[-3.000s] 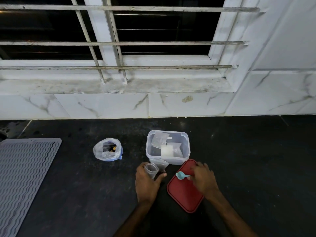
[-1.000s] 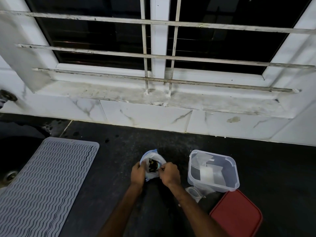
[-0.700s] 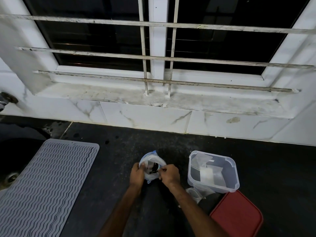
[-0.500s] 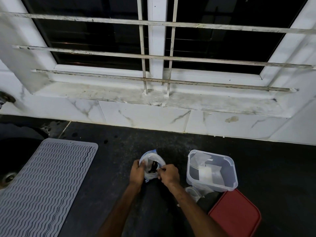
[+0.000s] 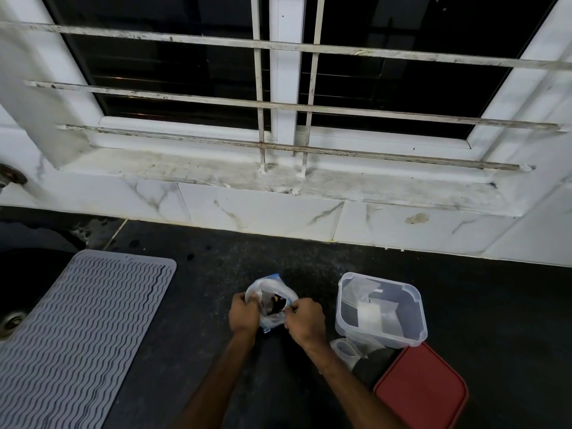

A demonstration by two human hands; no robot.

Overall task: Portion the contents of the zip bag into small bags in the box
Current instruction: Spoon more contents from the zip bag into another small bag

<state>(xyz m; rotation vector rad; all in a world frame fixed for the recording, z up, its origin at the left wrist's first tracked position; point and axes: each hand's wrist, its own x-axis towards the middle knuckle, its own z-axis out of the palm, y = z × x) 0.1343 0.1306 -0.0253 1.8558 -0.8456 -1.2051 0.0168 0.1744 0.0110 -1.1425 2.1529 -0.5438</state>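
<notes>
The clear zip bag with a blue strip stands on the dark counter, its mouth spread wide, dark pieces with a bit of yellow inside. My left hand grips the bag's left rim and my right hand grips its right rim. To the right is the clear plastic box with several small clear bags in it. One small open bag lies on the counter just in front of the box.
The red lid lies flat at the lower right, beside the box. A grey ribbed mat covers the counter's left side, next to a dark sink. A white tiled wall and barred window rise behind.
Three seconds ago my left hand held a small bag and my right hand a blue spoon over the lid. Both hands now hold the zip bag's mouth, pulled slightly wider than half a second ago.
</notes>
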